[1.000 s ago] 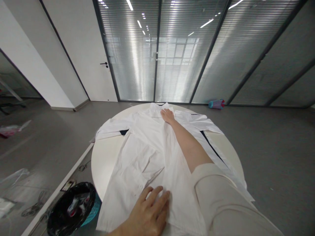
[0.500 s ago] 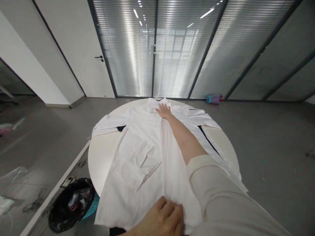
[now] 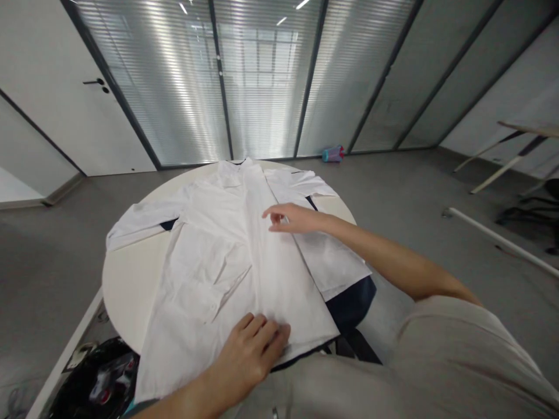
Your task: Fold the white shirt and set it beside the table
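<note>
A white coat point(image 3: 205, 262) lies spread on a round white table point(image 3: 120, 291), its collar at the far end and its hem towards me. One sleeve stretches out to the left; a patch pocket with a button shows on its left half. My left hand point(image 3: 255, 349) is on the lower front of the coat, its fingers bent together against the fabric and the fingertips hidden. Over the coat's right half is my right hand point(image 3: 290, 218), fingers loosely curved and apart, with nothing between them. Dark navy cloth point(image 3: 353, 302) shows beneath the coat at the right.
At the lower left stands a bin with a black liner point(image 3: 109, 372) and some waste in it. A blue and pink container point(image 3: 332, 153) lies on the floor by the glass partition point(image 3: 257, 87). Another table point(image 3: 524, 131) stands at the far right.
My right hand has come back from the collar towards me and lifted, its flat fingers now curved. The coat's right front panel lies differently. My view has turned right.
</note>
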Demonstrator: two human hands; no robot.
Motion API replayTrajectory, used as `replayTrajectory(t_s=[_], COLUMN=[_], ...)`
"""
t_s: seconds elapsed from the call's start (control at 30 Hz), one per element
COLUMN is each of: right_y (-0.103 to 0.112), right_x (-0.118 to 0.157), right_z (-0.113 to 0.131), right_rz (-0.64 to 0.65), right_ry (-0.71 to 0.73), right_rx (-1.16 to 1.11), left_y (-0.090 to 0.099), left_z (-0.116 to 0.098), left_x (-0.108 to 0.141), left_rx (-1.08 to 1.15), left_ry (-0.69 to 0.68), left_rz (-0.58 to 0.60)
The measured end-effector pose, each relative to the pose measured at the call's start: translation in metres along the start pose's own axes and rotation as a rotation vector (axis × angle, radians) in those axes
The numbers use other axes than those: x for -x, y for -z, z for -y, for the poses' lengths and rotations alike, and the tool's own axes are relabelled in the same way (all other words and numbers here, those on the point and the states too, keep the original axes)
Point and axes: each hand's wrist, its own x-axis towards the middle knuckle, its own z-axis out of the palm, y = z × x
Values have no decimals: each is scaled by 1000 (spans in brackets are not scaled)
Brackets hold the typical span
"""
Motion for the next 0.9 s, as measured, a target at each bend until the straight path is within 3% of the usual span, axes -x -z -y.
replayTrajectory(t_s=[0.1,0.17,0.3,0.47,0.67,0.77,0.9], right_y=[-23,-42,-81,-115,-137,-152,-170], right_x=[78,116,155,170,185,190,189], right_z=[59,91,129,141,135,136,139], right_rz=[37,-35,-286,-601,-643,-721,-863], right_ry=[78,96,50,-19,-346,-431,-508], right_rx=[-8,14,156,403,489,452,362], left_y=[2,4,9,15,5,-5,-9], left_z=[1,2,1,0,-6,-14,-13], left_x=[0,-1,-9,-14,-4,1,3], left_rx=[12,-3,-66,-45,27,264,956], left_ry=[41,93,167,164,261,496,959], left_rz=[-32,-104,-240,-301,-368,-378,-446])
